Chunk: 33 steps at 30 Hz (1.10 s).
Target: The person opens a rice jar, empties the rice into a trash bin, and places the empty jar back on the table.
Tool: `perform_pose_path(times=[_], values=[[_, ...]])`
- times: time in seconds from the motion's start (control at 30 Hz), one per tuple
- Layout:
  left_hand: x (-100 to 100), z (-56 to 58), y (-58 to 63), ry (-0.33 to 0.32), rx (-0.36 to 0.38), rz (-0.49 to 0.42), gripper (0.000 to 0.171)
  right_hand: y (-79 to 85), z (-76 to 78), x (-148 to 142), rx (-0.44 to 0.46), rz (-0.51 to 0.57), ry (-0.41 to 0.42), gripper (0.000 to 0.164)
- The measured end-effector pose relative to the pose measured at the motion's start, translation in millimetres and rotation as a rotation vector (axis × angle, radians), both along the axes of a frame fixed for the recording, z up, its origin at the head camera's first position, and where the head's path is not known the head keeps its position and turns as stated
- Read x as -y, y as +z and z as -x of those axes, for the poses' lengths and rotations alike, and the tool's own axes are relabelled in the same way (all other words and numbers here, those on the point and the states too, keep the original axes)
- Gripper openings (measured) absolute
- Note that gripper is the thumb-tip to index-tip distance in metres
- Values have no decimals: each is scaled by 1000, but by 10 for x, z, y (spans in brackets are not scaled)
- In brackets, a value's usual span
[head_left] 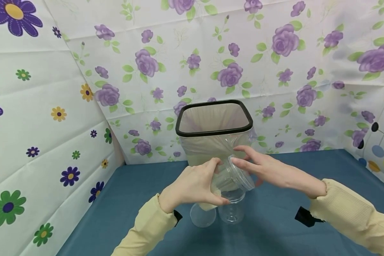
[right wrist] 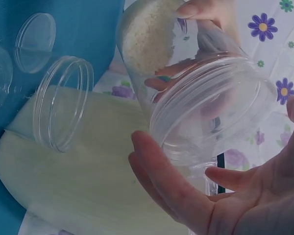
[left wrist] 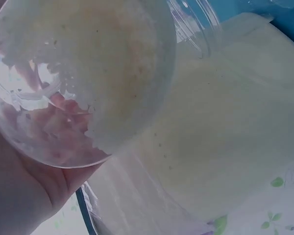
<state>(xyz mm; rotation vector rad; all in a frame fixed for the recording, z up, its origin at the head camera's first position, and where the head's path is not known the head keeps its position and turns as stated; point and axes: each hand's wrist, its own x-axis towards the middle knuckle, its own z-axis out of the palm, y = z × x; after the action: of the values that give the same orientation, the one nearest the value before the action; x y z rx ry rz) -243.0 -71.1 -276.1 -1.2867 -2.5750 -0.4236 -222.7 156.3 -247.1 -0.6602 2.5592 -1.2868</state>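
A clear plastic jar (head_left: 225, 179) is tilted in my left hand (head_left: 193, 183), thumb and fingers wrapped round its side. Pale rice-like grains (right wrist: 149, 39) lie heaped toward its base in the right wrist view. Its ridged mouth end (right wrist: 206, 107) points toward my right hand (head_left: 268, 167). The fingers of that hand are spread apart, fingertips right at the rim. Below stands a second clear jar (head_left: 232, 211), its round mouth facing up. Beside it a clear round lid (head_left: 203, 215) lies flat on the table.
Behind the hands stands a pale bin (head_left: 195, 156) with a black rim (head_left: 214, 134) and a thin liner bag. Blue cloth covers the table (head_left: 131, 213). Flower-printed sheets (head_left: 166, 53) rise at the back and sides.
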Motion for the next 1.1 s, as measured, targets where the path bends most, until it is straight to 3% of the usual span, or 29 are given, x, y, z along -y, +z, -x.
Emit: perform_pose_path(times=[0.2, 0.47, 0.63, 1.1], values=[[-12, -4, -10, 7, -17, 14, 75, -33, 6, 19, 29, -18, 23, 65], [-22, -4, -33, 17, -24, 21, 73, -52, -1, 31, -6, -22, 57, 63], [-12, 0, -32, 13, 11, 9, 77, -51, -3, 28, -43, -43, 67, 60], [70, 27, -20, -51, 295, -88, 84, -23, -18, 37, -199, -68, 101, 52]])
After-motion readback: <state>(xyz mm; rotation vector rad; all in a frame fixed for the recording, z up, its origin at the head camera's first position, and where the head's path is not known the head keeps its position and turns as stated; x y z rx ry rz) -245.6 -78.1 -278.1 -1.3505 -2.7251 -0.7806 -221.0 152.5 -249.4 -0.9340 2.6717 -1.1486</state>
